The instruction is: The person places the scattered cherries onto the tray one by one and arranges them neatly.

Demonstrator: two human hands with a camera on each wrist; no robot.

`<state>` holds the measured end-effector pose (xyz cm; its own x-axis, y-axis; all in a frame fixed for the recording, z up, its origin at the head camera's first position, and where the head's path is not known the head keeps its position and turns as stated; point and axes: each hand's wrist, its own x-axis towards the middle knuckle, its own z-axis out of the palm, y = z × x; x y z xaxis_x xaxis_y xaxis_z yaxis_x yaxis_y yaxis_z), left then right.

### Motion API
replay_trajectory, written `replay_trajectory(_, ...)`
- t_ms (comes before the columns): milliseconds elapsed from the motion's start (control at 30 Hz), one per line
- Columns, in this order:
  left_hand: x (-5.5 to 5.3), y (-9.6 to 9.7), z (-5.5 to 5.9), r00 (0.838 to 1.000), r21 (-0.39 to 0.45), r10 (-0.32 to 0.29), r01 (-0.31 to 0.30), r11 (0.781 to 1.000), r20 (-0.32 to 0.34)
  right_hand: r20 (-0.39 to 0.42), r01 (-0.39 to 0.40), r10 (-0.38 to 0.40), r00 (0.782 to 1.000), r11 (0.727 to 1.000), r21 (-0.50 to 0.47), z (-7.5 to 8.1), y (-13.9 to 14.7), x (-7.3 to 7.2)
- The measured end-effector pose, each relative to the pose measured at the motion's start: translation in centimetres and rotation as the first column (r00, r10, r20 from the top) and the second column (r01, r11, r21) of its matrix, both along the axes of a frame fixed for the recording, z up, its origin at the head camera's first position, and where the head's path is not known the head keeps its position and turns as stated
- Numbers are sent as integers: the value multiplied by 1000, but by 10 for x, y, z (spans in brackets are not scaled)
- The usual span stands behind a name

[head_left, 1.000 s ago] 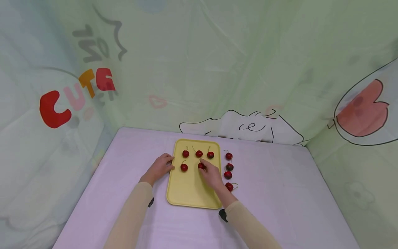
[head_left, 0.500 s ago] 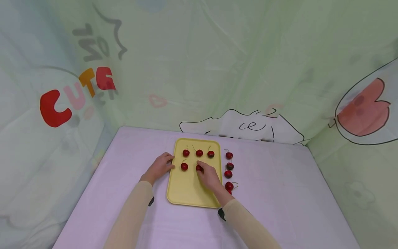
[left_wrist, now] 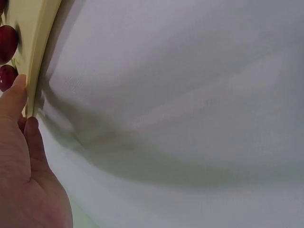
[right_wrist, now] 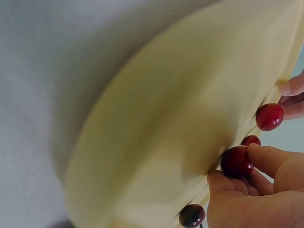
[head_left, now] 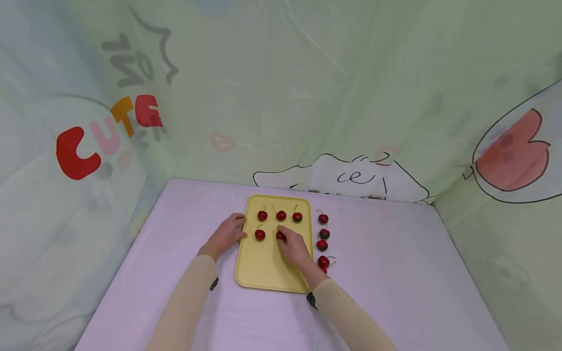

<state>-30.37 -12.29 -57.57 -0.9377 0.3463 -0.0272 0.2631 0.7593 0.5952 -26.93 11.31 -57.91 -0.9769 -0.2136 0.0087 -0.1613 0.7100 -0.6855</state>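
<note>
Between thumb and fingers, my right hand point(head_left: 293, 247) pinches a dark red cherry point(right_wrist: 235, 161), low over the yellow tray point(head_left: 259, 268). The hand partly covers this cherry in the head view. To its left on the tray is another cherry point(head_left: 260, 234). A row of three cherries, with the middle one point(head_left: 281, 215) among them, lies farther back, stems upward. My left hand point(head_left: 225, 235) touches the tray's left rim; the left wrist view has its fingertips point(left_wrist: 20, 81) right at that rim.
Along the tray's right side, several cherries lie on the pale table cloth point(head_left: 386, 273), among them a far one point(head_left: 323, 219) and a near one point(head_left: 323, 262). A printed curtain point(head_left: 281, 97) stands behind the table.
My right hand has shifted slightly left with the cherry, then stayed nearly still. More of the cherry nearest me beside the tray shows past the wrist. My left hand has stayed at the rim.
</note>
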Motion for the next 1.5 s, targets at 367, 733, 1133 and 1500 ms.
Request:
replay_trajectory(367, 0, 2, -2, 1000, 0, 17, -17, 1000, 5, 23, 36, -35, 999, 999, -18, 0, -1, 2)
replay_trajectory(733, -3, 1, -10, 999, -22, 30, -29, 999, 14, 4, 91, -91, 996, 994, -52, 20, 9, 14)
replay_trajectory(1133, -4, -1, -6, 999, 0, 31, -31, 1000, 24, 29, 244, -243, 970, 965, -100, 32, 63, 27)
replay_trajectory(1500, -2, -1, -2, 1000, 5, 17, -17, 1000, 20, 129, 343, -332, 934, 936, -78, 39, 101, 52)
